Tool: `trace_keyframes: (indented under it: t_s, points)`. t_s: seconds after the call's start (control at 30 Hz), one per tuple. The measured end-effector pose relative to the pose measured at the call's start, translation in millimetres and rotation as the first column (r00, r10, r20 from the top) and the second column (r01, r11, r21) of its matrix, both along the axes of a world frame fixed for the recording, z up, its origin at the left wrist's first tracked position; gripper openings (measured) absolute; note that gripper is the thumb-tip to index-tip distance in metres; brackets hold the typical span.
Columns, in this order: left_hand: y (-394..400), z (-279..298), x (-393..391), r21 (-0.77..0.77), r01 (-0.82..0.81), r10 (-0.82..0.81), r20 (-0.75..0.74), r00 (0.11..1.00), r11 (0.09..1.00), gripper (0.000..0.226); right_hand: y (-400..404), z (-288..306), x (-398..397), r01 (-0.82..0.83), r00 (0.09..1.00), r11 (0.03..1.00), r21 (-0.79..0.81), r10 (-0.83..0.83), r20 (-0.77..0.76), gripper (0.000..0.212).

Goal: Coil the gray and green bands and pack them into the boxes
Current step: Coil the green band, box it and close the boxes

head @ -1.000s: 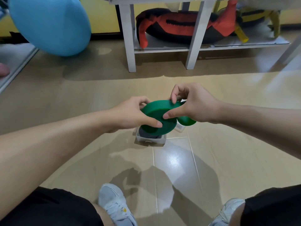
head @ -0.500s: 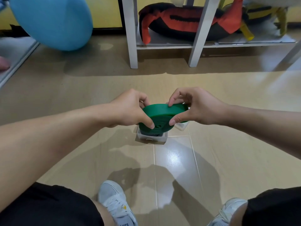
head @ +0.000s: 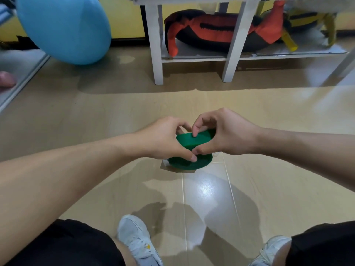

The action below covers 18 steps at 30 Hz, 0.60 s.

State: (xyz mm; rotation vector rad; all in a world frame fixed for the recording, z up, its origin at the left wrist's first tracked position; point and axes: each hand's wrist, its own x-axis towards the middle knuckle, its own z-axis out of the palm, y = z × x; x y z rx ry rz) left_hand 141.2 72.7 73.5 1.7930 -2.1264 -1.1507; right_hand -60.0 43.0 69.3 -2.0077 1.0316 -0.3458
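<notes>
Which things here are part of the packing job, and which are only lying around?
Job:
- green band, held by the left hand and right hand
- box under it, mostly hidden

Lying about:
- blue ball
- white shelf
- red-black bag
- yellow-black bag

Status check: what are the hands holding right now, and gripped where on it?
Both hold the coiled green band: left hand pinches its left edge, right hand its right edge, thumbs meeting at the front.

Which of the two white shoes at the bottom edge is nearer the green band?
The left shoe: it reaches further up the floor toward the green band than the right shoe, which sits lower and further right.
</notes>
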Motion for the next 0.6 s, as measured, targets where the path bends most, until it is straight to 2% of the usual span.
trace_keyframes:
  t_s: [0.1, 0.27, 0.43, 0.53, 0.6]
  points:
    - [2.2, -3.6, -6.4, -0.034, 0.048, -0.045, 0.092, 0.995, 0.998, 0.035, 3.1, -2.0, 4.4, -0.051, 0.998, 0.998, -0.025, 0.05, -0.046, 0.029]
    - [-3.2, -6.7, 4.0, 0.07, -0.032, 0.03, 0.027, 0.999, 0.997, 0.033, -5.7, 2.1, -6.4, -0.091, 0.996, 0.994, 0.058, 0.09, 0.008, 0.033]
    - [-10.0, -6.0, 10.6, 0.041, -0.063, 0.061, 0.045, 0.997, 0.997, 0.027, -7.6, 4.0, -14.1, -0.07, 0.997, 0.997, 0.027, 0.069, 0.041, 0.044]
    - [-12.4, -6.8, 10.9, -0.049, -0.048, 0.055, 0.157, 0.986, 0.998, 0.024, -9.2, 8.0, -14.0, -0.06, 0.998, 0.997, -0.052, 0.06, -0.002, 0.05]
    - [-13.0, -7.8, 12.6, -0.071, -0.047, 0.06, 0.188, 0.98, 0.996, 0.03, -10.5, 12.7, -12.7, -0.063, 0.997, 0.987, -0.15, 0.056, -0.056, 0.056]
